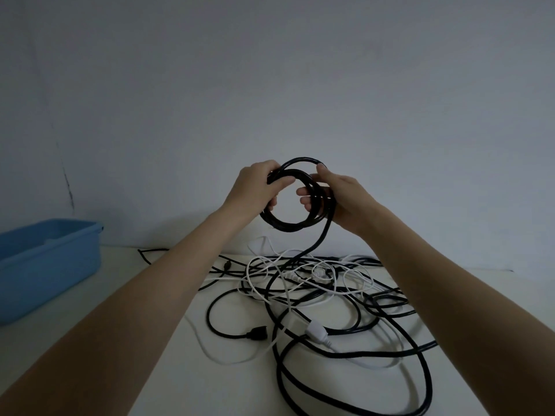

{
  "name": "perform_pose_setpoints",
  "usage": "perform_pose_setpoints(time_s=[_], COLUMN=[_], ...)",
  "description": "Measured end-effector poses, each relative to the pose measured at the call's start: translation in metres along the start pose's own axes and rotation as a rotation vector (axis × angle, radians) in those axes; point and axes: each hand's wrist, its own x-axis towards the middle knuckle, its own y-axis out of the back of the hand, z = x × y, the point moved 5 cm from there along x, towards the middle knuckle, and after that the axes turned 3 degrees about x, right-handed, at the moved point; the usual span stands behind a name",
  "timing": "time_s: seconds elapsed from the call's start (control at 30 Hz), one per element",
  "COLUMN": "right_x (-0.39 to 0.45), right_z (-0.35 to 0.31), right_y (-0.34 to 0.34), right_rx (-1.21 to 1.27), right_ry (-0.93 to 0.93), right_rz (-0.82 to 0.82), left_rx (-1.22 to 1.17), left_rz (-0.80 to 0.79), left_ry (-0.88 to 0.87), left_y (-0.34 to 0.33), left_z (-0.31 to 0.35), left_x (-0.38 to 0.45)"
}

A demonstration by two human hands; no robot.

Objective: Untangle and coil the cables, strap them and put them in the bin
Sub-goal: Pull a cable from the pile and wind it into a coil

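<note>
Both hands hold a black cable coil (295,195) above the bench (168,370): left hand (255,187) fingers wrapped round it, right hand (339,196) fingers pinching it.

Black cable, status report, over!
Both hands, left hand and right hand, grip black coil. Tail runs into tangle. Bin waiting.

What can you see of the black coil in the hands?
The coil is thick black cable in several round loops, held upright above the table. The left hand grips its left side; the right hand holds its right side. One strand trails down from its right edge into the tangle below, not yet wound.
</note>
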Motion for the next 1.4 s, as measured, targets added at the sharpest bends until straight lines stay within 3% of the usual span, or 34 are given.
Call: perform_pose_setpoints(time_s=[0.1, 0.17, 0.4, 0.7, 0.87, 0.97, 1.03, 1.23, 1.3, 1.4], right_x=[-0.004, -0.007, 0.003, 0.003, 0.01, 0.008, 0.006, 0.002, 0.0, -0.001], right_z=[-0.002, -0.001, 0.005, 0.016, 0.008, -0.007, -0.018, -0.031, -0.033, -0.029], right_y=[-0.007, -0.015, -0.027, -0.045, -0.031, -0.014, -0.011, -0.017, -0.02, -0.021], right_rx=[-0.129, -0.159, 0.348, 0.535, 0.657, 0.41, 0.165, -0.361, -0.397, -0.227], right_ry=[-0.068, -0.067, 0.034, 0.039, 0.154, 0.232, 0.21, -0.006, 0.004, 0.062], right_rz=[-0.138, -0.216, -0.05, 0.002, 0.184, 0.266, 0.209, -0.025, -0.028, 0.007], left_rx=[0.108, 0.053, -0.838, -1.21, -1.04, -0.97, -0.857, -0.379, -0.265, -0.36], left_rz=[0.044, 0.089, 0.229, 0.454, 0.292, -0.025, -0.148, -0.166, -0.174, -0.086], left_ry=[-0.072, -0.059, 0.348, 0.428, 0.405, 0.37, 0.335, 0.216, 0.186, 0.238], left_y=[0.001, 0.001, -0.004, -0.011, -0.026, -0.031, -0.023, 0.007, 0.005, 0.004], left_z=[0.002, -0.001, -0.009, -0.005, 0.004, 0.0, -0.003, 0.018, 0.023, 0.026], left_x=[-0.002, -0.002, 0.0, -0.005, -0.004, -0.005, -0.006, 0.005, 0.007, 0.006])
